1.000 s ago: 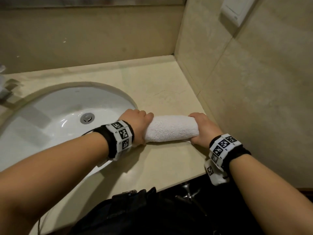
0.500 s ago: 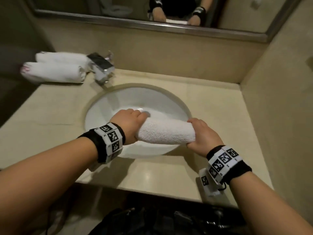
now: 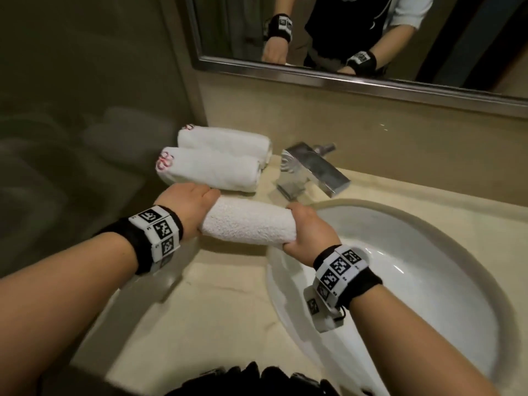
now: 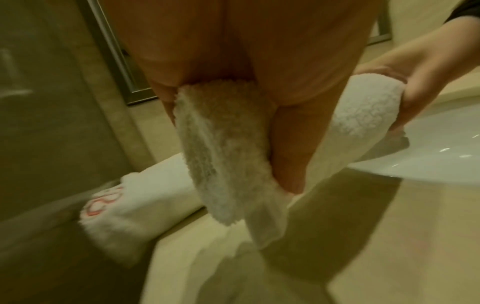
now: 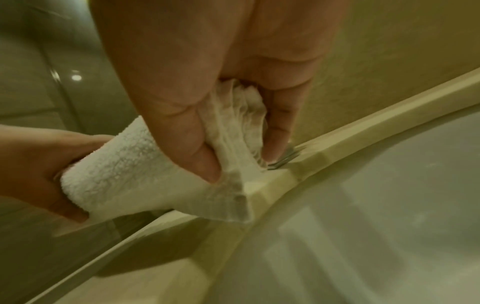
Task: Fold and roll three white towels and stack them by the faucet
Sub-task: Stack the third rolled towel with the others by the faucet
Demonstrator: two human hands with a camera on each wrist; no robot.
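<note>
The person holds a rolled white towel (image 3: 248, 226) level above the bench (image 3: 200, 304), one hand at each end. The left hand (image 3: 187, 205) grips the left end, fingers curled over the top; in the left wrist view the thumb lies under the roll and a loose flap of cloth hangs down from that end. The right hand (image 3: 307, 230) grips the right end, and the right wrist view shows thumb and fingers pinched into the bunched end layers, with a corner of cloth drooping below. The roll hangs over the bench strip between the sink (image 3: 445, 232) and the wall on the left, its right end reaching over the sink's rim. Just behind it, two more rolled towels lie side by side on the bench: the near roll (image 3: 210, 171) and the far roll (image 3: 225, 141), touching along their length, each with red stitching on its left end. They sit just left of the chrome faucet (image 3: 311, 170), whose spout points toward the sink. The held towel is close to the near roll but whether it touches cannot be told. Above the back wall, a mirror (image 3: 343, 78) reflects the person's forearms and both black wristbands. Marker-printed bands wrap both wrists.
</note>
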